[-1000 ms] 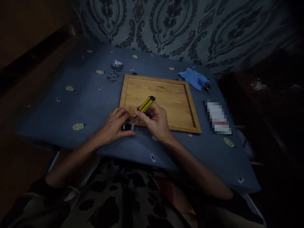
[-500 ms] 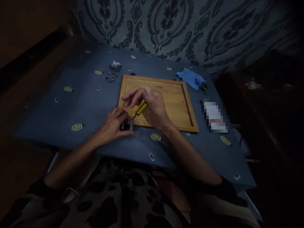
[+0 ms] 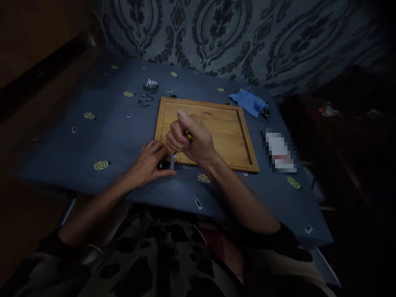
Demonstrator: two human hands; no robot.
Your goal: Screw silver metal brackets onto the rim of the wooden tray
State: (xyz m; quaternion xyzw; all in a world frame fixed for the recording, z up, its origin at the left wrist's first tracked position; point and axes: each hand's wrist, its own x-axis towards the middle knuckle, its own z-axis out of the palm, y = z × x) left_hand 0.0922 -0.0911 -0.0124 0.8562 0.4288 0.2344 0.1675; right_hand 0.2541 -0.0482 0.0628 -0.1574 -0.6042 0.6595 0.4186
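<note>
My right hand is wrapped in a fist around the yellow-and-black handle of a screwdriver, its thumb pointing up. Most of the handle is hidden by the fingers. The shaft slants down to a small metal hinge at the near left corner of a framed wooden panel. My left hand grips the hinge there, fingers on the panel's side and thumb stretched out along the near side. The panel lies flat on the cloth-covered table.
Small metal parts and a loose grey piece lie behind the panel's left side. A blue cloth is at the back right, beside a dark object. A blurred white packet rests right of the panel. The patterned wall stands behind.
My right hand's fingers have closed from a loose, raised pose into a fist around the screwdriver handle. My left hand stays at the hinge, and the panel keeps its place.
</note>
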